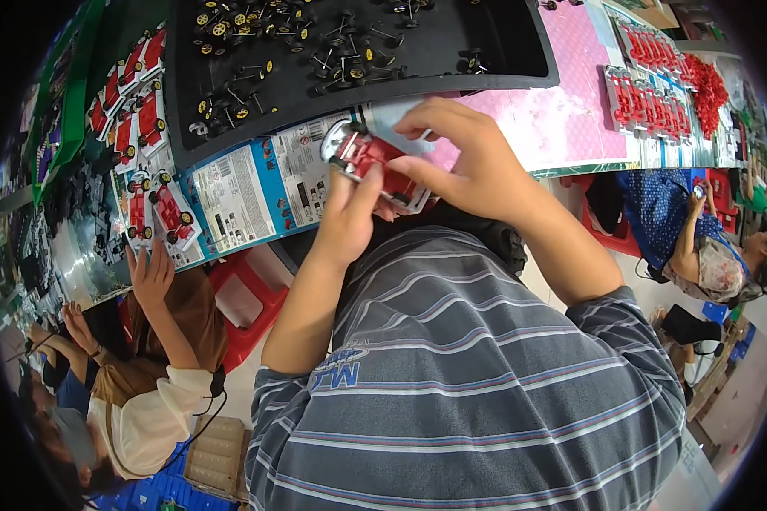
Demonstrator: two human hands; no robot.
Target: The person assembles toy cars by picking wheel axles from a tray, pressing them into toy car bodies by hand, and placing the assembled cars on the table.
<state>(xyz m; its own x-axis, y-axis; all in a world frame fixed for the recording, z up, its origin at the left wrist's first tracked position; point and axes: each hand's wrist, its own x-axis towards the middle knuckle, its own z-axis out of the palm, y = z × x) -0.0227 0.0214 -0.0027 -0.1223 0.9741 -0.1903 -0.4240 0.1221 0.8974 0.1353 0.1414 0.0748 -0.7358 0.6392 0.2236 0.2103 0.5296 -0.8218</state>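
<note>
A toy car (369, 155) with a red underside and a white body lies bottom up in my left hand (349, 223), whose thumb presses on its red base. Dark wheels show at its left end; the other end is partly covered by fingers. Over the car's right side is my right hand (479, 162), its thumb touching or just above the base and its curved fingers spread away from it. Beyond both hands stands a black tray (435, 94) with many wheel-and-axle pairs (251, 30), some with yellow hubs.
Printed cardboard sheets (234, 192) cover the table edge. Similar cars (152, 119) lie at the left, near a co-worker's hand (151, 271). Rows of red car bases (648, 102) sit at the right beside a red pile (706, 95). Another person (699, 238) works at the far right.
</note>
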